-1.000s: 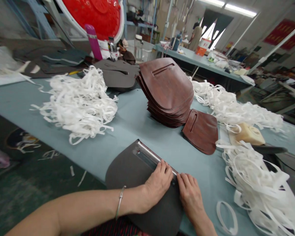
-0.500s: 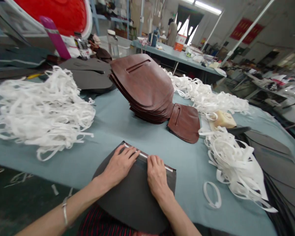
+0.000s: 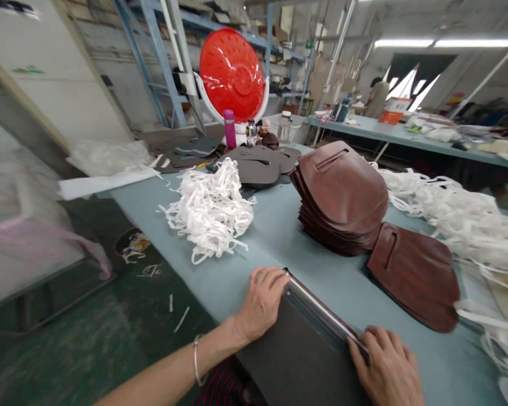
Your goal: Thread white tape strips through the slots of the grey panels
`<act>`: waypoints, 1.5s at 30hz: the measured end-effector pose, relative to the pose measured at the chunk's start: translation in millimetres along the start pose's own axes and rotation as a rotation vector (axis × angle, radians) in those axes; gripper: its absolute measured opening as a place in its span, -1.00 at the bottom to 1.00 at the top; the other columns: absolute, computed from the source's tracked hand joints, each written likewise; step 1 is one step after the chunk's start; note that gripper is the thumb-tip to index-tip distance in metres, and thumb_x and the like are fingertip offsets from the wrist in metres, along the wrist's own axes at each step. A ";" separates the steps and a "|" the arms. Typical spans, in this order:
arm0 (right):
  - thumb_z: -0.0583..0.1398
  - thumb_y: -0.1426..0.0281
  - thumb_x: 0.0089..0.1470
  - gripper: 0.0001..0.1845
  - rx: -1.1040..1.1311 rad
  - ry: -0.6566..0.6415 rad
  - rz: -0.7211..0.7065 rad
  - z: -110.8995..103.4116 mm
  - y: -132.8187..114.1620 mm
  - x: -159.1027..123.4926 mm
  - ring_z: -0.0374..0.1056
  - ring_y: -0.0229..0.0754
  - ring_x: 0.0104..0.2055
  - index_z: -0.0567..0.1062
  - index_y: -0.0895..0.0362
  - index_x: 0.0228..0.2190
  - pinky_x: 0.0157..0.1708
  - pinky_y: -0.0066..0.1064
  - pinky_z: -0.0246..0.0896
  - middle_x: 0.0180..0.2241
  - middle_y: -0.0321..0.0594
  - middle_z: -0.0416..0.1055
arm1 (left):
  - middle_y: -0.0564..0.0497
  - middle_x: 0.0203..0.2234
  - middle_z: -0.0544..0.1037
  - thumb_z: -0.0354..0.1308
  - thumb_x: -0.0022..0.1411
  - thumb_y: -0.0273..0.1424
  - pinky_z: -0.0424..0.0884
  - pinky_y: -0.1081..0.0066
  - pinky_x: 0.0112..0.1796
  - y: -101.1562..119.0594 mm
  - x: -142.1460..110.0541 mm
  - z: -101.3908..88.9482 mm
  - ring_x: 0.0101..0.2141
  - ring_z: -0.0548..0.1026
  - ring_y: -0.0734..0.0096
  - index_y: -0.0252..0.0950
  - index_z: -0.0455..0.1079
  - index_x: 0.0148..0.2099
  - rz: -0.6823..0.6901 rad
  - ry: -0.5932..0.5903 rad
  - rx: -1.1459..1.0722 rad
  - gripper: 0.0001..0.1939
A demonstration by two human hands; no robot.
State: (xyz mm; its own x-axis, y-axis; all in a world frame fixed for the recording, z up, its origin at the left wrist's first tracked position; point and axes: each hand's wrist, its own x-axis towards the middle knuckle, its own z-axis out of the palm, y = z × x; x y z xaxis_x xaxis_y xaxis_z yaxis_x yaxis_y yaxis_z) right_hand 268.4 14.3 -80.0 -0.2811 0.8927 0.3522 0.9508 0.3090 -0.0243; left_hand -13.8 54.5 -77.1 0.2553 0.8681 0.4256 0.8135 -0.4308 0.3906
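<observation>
A dark grey cut panel (image 3: 305,349) with a folded top edge and a white strip (image 3: 322,309) along it lies at the near table edge. My left hand (image 3: 260,301) rests on the panel's left corner, fingers curled over the fold. My right hand (image 3: 387,366) presses on the right end of the fold, fingers bent and together. A stack of brown leather panels (image 3: 341,197) stands beyond, with one single brown panel (image 3: 412,273) lying to its right.
A heap of white strips (image 3: 211,208) lies left of the stack, and more white strips (image 3: 457,214) spread along the right. Dark panels (image 3: 258,160), a pink bottle (image 3: 229,128) and a red fan (image 3: 232,76) stand at the far end. The blue-grey table (image 3: 254,254) drops to green floor (image 3: 88,344) on the left.
My hands have slid apart along the fold, the left toward its left corner and the right toward its right end. The view has swung left and up.
</observation>
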 end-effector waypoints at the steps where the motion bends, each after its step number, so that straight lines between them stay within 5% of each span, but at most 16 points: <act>1: 0.01 0.09 0.17 -0.60 0.086 -0.018 0.030 -1.6 -12.3 14.3 0.29 0.01 -0.26 0.45 0.11 -0.43 -0.28 -0.19 0.13 -0.35 -0.09 0.41 | -0.13 0.03 0.38 -0.14 0.29 -0.54 0.08 0.14 0.12 -9.5 -0.2 -8.4 0.10 0.25 0.25 -0.26 0.24 0.11 -0.064 0.081 0.028 -0.62; 5: 0.14 0.16 0.10 -0.68 0.719 -0.142 0.149 6.7 -97.6 88.7 0.31 -0.11 -0.28 0.45 0.11 -0.22 -0.21 -0.28 0.17 -0.32 -0.15 0.42 | -0.23 0.08 0.32 -0.10 0.24 -0.56 0.07 0.11 0.12 -52.4 5.1 -39.0 0.14 0.20 0.17 -0.36 0.18 0.14 -0.278 0.382 0.200 -0.59; 8: 0.21 0.15 0.03 -0.71 1.418 -0.438 0.571 25.5 -165.9 154.4 0.31 -0.23 -0.45 0.44 0.13 -0.35 -0.40 -0.42 0.22 -0.50 -0.25 0.40 | -0.26 0.09 0.31 -0.04 0.21 -0.53 0.01 0.09 0.14 -75.6 12.4 -52.8 0.17 0.17 0.11 -0.39 0.15 0.17 -0.341 0.470 0.320 -0.55; 10: 0.05 0.10 0.14 -0.61 1.546 -0.535 0.665 39.1 -198.0 191.9 0.27 -0.25 -0.60 0.38 0.16 -0.47 -0.57 -0.42 0.20 -0.59 -0.22 0.38 | -0.26 0.10 0.31 -0.01 0.20 -0.52 -0.02 0.07 0.14 -83.9 15.4 -55.6 0.18 0.15 0.08 -0.39 0.15 0.18 -0.337 0.462 0.384 -0.52; 14: 0.14 0.22 0.08 -0.67 1.677 -0.520 0.746 56.7 -222.4 221.5 0.18 -0.36 -0.69 0.30 0.15 -0.59 -0.65 -0.51 0.16 -0.69 -0.31 0.29 | -0.21 0.12 0.32 -0.02 0.22 -0.50 -0.06 0.01 0.13 -94.3 14.7 -49.9 0.20 0.13 0.04 -0.27 0.24 0.14 -0.297 0.370 0.493 -0.58; 17: 0.24 0.24 -0.04 -0.72 1.728 -0.405 0.773 57.2 -206.1 195.8 0.12 -0.42 -0.71 0.33 0.16 -0.56 -0.69 -0.58 0.05 -0.68 -0.36 0.29 | -0.15 0.11 0.33 -0.03 0.26 -0.45 -0.09 -0.02 0.13 -111.5 11.1 -48.0 0.21 0.11 0.03 -0.19 0.36 0.02 -0.298 0.300 0.534 -0.69; 22: 0.30 0.17 -0.12 -0.66 1.667 -0.260 0.764 34.7 -129.8 110.7 0.13 -0.41 -0.69 0.42 0.20 -0.51 -0.71 -0.58 -0.04 -0.65 -0.34 0.34 | -0.21 0.09 0.33 -0.03 0.23 -0.49 -0.08 -0.07 0.11 -142.7 11.9 -67.6 0.19 0.14 0.01 -0.27 0.38 -0.03 -0.408 0.323 0.498 -0.71; 24: 0.25 0.17 -0.02 -0.69 1.510 -0.271 0.677 19.5 -105.0 81.6 0.17 -0.38 -0.65 0.45 0.20 -0.47 -0.67 -0.56 0.02 -0.61 -0.31 0.37 | -0.23 0.10 0.31 -0.03 0.21 -0.51 -0.10 -0.10 0.11 -130.2 17.7 -73.9 0.19 0.12 -0.01 -0.30 0.38 -0.04 -0.427 0.393 0.457 -0.70; 27: 0.10 0.23 0.14 -0.71 1.206 -0.298 0.422 -4.1 -96.9 55.9 0.24 -0.33 -0.56 0.48 0.16 -0.43 -0.54 -0.52 0.14 -0.56 -0.30 0.37 | -0.20 0.11 0.29 -0.01 0.24 -0.45 -0.12 -0.02 0.15 -73.1 26.7 -67.9 0.19 0.12 0.08 -0.29 0.34 0.00 -0.315 0.410 0.253 -0.71; 28: 0.07 0.26 0.17 -0.72 1.138 -0.283 0.332 -10.7 -100.0 51.6 0.26 -0.31 -0.52 0.48 0.15 -0.43 -0.49 -0.51 0.17 -0.54 -0.30 0.37 | -0.16 0.07 0.34 -0.02 0.27 -0.41 -0.06 0.07 0.15 -48.9 27.9 -62.3 0.15 0.18 0.16 -0.29 0.33 0.01 -0.201 0.298 0.107 -0.72; 31: 0.01 0.37 0.20 -0.73 1.014 -0.179 0.164 -24.2 -107.4 41.0 0.32 -0.28 -0.41 0.48 0.14 -0.39 -0.36 -0.49 0.22 -0.46 -0.26 0.41 | 0.03 -0.17 0.51 -0.20 0.37 -0.34 0.16 0.30 0.05 10.4 25.4 -43.8 -0.10 0.40 0.39 -0.21 0.35 -0.04 0.102 -0.345 -0.342 -0.69; 33: 0.00 0.39 0.21 -0.75 0.921 -0.101 0.206 -28.8 -99.6 27.4 0.34 -0.27 -0.39 0.47 0.14 -0.31 -0.33 -0.48 0.24 -0.42 -0.23 0.43 | 0.09 -0.36 0.52 -0.24 0.38 -0.32 0.27 0.43 -0.15 25.4 21.8 -36.3 -0.31 0.43 0.46 -0.22 0.40 -0.19 0.114 -0.656 -0.487 -0.64; 35: 0.00 0.38 0.21 -0.75 0.804 -0.066 0.297 -31.5 -81.8 6.7 0.37 -0.26 -0.39 0.46 0.14 -0.24 -0.33 -0.48 0.27 -0.40 -0.22 0.46 | 0.10 -0.45 0.49 -0.18 0.36 -0.30 0.26 0.49 -0.29 21.9 19.7 -34.1 -0.40 0.40 0.48 -0.25 0.40 -0.30 0.047 -0.780 -0.532 -0.65; 40: 0.01 0.24 0.21 -0.68 0.630 -0.066 0.415 -30.8 -43.5 -43.4 0.44 -0.22 -0.40 0.48 0.13 -0.27 -0.37 -0.47 0.31 -0.42 -0.20 0.50 | 0.05 -0.36 0.52 -0.11 0.31 -0.35 0.24 0.47 -0.21 -0.8 18.6 -32.6 -0.30 0.42 0.43 -0.26 0.43 -0.30 0.016 -0.780 -0.541 -0.71; 45: 0.00 0.04 0.17 -0.54 0.470 -0.130 0.597 -22.3 -43.0 -53.9 0.34 -0.24 -0.62 0.45 0.09 -0.50 -0.57 -0.47 0.17 -0.64 -0.30 0.40 | 0.08 -0.47 0.52 -0.02 0.24 -0.31 0.24 0.49 -0.35 -0.1 17.2 -17.5 -0.41 0.44 0.44 -0.25 0.44 -0.32 -0.238 -0.624 -0.409 -0.77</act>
State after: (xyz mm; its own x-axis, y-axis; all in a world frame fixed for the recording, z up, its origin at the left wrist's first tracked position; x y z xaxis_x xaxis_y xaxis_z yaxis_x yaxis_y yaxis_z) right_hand 245.5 -54.4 -77.1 0.2210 0.9744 0.0421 0.7988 -0.1561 -0.5810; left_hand -18.6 65.2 -55.5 0.4431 0.8743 -0.1980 0.6572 -0.1665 0.7351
